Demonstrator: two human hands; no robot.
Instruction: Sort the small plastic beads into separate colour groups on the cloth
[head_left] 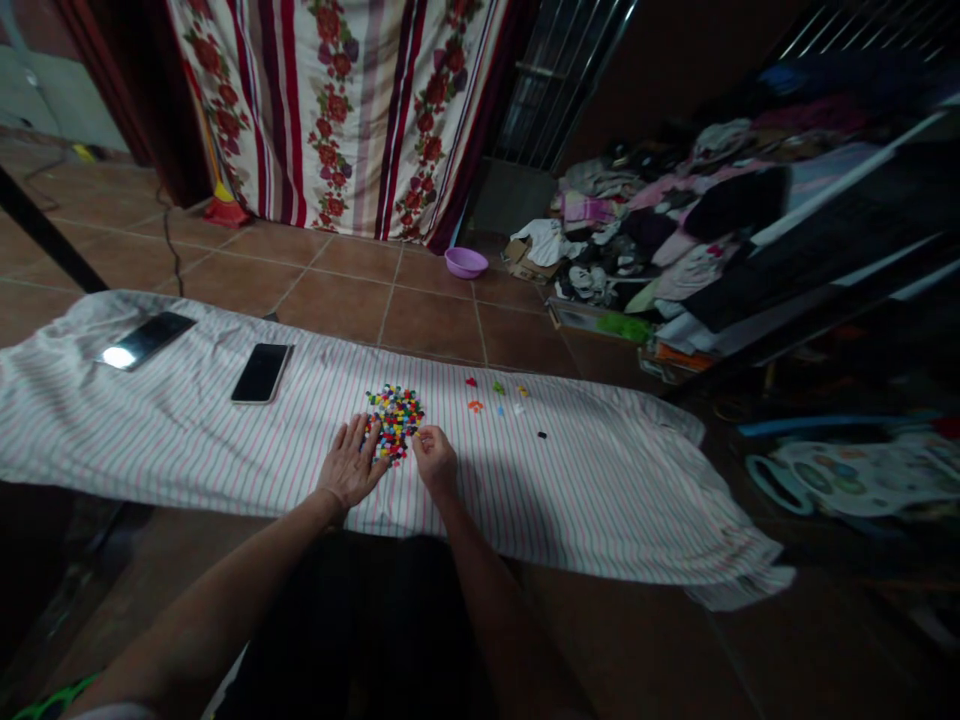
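A pile of small multicoloured pieces (396, 410), like beads or tiny bricks, lies on a striped cloth (600, 480). My left hand (351, 462) rests palm down at the pile's left edge, fingers spread and touching some pieces. At the right edge, my right hand (436, 458) has its fingertips pinched together; whatever is between them is too small to make out. Farther right lie little colour groups: red pieces (471, 381), green pieces (499, 387), yellow pieces (523, 390), orange pieces (475, 406), blue pieces (501, 410) and white pieces (519, 408). A black piece (542, 435) sits apart.
Left on the cloth are a dark phone (261, 374) and another shiny dark device (146, 340). Beyond, on the tiled floor, stand a purple basin (466, 263) and a red broom (225, 208) before a flowered curtain (337, 110). Heaped clothes (645, 220) fill the right.
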